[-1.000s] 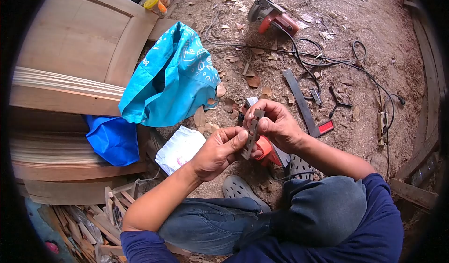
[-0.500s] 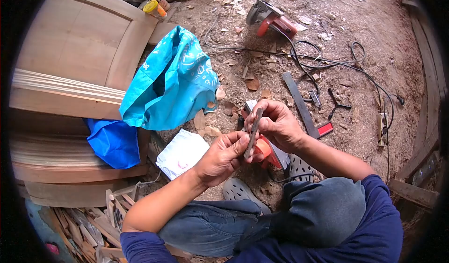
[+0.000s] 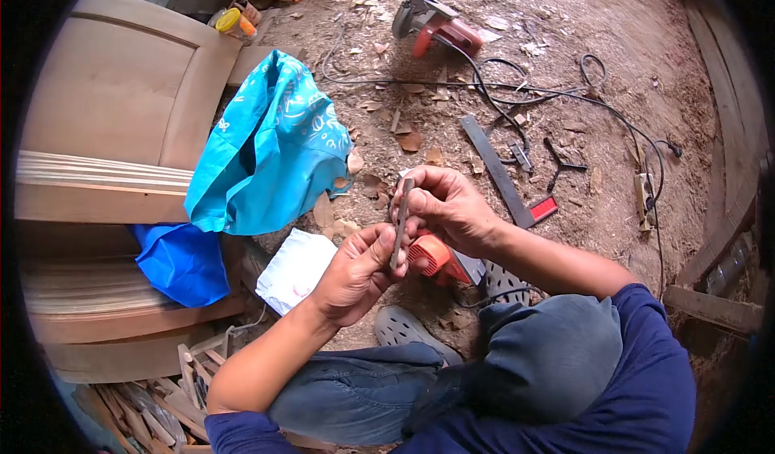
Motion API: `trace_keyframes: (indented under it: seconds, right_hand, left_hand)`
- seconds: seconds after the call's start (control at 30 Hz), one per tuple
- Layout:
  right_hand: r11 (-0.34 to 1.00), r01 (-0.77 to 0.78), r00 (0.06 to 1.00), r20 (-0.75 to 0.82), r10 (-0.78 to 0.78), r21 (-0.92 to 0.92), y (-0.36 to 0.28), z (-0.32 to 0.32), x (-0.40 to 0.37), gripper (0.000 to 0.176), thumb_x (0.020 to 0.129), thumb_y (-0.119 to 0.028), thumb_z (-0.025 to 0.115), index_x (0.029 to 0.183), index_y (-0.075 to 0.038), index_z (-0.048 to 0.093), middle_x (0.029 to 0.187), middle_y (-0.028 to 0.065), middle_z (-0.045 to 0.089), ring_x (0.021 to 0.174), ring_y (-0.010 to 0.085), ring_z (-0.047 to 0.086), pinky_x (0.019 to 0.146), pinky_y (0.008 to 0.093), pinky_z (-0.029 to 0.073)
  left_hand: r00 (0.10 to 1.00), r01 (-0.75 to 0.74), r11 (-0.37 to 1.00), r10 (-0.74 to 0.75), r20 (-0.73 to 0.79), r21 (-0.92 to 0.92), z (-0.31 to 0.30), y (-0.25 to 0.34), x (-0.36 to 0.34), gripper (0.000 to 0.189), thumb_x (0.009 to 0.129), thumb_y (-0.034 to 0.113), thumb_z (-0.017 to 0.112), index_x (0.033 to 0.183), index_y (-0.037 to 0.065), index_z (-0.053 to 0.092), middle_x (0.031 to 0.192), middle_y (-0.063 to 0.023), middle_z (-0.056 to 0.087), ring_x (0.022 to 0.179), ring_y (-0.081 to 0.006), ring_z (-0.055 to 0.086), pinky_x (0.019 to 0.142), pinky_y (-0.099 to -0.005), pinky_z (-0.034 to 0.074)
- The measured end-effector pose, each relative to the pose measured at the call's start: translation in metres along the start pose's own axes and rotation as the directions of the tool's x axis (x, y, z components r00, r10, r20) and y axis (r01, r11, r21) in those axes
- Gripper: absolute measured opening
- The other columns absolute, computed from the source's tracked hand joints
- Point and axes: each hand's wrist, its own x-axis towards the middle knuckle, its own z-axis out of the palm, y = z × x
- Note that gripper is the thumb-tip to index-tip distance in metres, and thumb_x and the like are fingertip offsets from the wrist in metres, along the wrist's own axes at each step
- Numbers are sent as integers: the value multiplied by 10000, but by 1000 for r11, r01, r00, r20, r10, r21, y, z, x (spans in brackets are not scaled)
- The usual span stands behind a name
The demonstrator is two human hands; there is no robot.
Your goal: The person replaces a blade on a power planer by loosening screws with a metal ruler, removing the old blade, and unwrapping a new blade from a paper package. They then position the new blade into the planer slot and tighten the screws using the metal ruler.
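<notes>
Between my two hands is a narrow flat metal strip [image 3: 401, 226], dark and thin like a planer blade, tilted slightly from upright. My left hand [image 3: 349, 280] pinches its lower end between thumb and fingers. Near the upper end, my right hand [image 3: 454, 210] has thumb and fingers closed on it. Directly beneath the hands lies a red-orange power tool [image 3: 430, 254] with a flat metal base, partly hidden by them. A folded white sheet [image 3: 295, 270] lies left of it. Right of my right hand rests a square [image 3: 496, 171] with a red-faced stock.
A turquoise patterned cloth bag [image 3: 270, 151] and a blue cloth [image 3: 186, 264] lie by stacked wooden panels [image 3: 121, 83]. A red circular-blade power tool [image 3: 440, 30], looping cables, a black three-armed wrench [image 3: 563, 166] and a socket strip [image 3: 644, 200] lie on the shaving-strewn ground.
The view has shifted slightly, so the surroundings sit further left. The strip stands a little more upright, still held at both ends by my hands.
</notes>
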Motion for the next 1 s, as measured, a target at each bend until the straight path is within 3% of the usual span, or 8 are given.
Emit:
trace_keyframes:
  seconds: [0.13, 0.17, 0.43, 0.5, 0.6, 0.83, 0.9, 1.0]
  right_hand:
    - [998, 4, 996, 86, -10, 67, 1, 2, 0, 357, 931, -208, 806, 1191, -58, 612, 1093, 74, 675, 931, 181, 694, 806, 331, 592]
    - [995, -36, 996, 80, 29, 92, 0, 4, -1, 463, 862, -180, 872, 1215, -96, 584, 1136, 45, 643, 1018, 171, 658, 886, 349, 558]
    - [990, -97, 995, 43, 93, 102, 4, 7, 0, 490, 822, -89, 889, 1179, -126, 555, 1090, 5, 575, 1073, 143, 587, 969, 335, 498]
    - [990, -95, 995, 49, 90, 107, 4, 8, 1, 490, 822, -89, 889, 1178, -126, 555, 1096, 7, 574, 1076, 143, 586, 971, 337, 498]
    - [989, -95, 995, 51, 90, 112, 2, 10, 0, 491, 822, -89, 889, 1179, -127, 555, 1108, 10, 571, 1082, 145, 586, 975, 341, 499]
    - [986, -111, 993, 45, 106, 128, 0, 11, -2, 509, 813, -93, 896, 1184, -128, 550, 1126, 11, 574, 1087, 148, 586, 983, 348, 508]
    - [990, -89, 995, 44, 85, 107, 1, 11, -1, 530, 800, -96, 906, 1187, -127, 546, 1121, 12, 575, 1086, 149, 586, 980, 343, 506]
    - [999, -48, 998, 45, 47, 21, 1, 11, 0, 570, 776, -94, 924, 1193, -126, 537, 1111, 13, 576, 1084, 148, 584, 973, 333, 500]
  left_hand:
    - [999, -38, 999, 38, -14, -20, 0, -2, 1, 296, 1064, 361, 599, 1144, 81, 652, 816, 48, 617, 806, -77, 643, 1068, -449, 541]
    - [998, -62, 998, 62, -11, -8, 1, -3, 1, 285, 1064, 357, 601, 1125, 84, 655, 817, 42, 622, 808, -81, 645, 1073, -455, 536]
    - [996, -30, 999, 28, -80, -21, 3, -5, 1, 230, 1069, 348, 597, 1042, 124, 646, 827, 29, 633, 792, -83, 635, 1079, -456, 524]
    - [996, -45, 992, 54, 77, -116, -8, -10, 3, 210, 1075, 293, 611, 1136, 104, 680, 979, 41, 668, 850, -65, 621, 825, -237, 526]
    - [996, -51, 992, 59, 68, -114, -7, -11, 3, 215, 1070, 307, 618, 1125, 107, 677, 940, 48, 664, 838, -62, 618, 784, -225, 508]
    - [997, -52, 992, 58, 46, -115, -2, -9, 3, 218, 1065, 303, 625, 1129, 101, 678, 930, 49, 666, 837, -63, 624, 811, -238, 529]
    - [998, -51, 998, 50, -39, -40, 2, -7, 2, 259, 1070, 351, 592, 1074, 104, 673, 851, 33, 648, 789, -75, 630, 1053, -439, 551]
    - [996, -82, 997, 82, -25, -3, -2, -11, 5, 258, 1066, 331, 601, 1120, 94, 688, 879, 28, 666, 798, -76, 645, 1039, -422, 566]
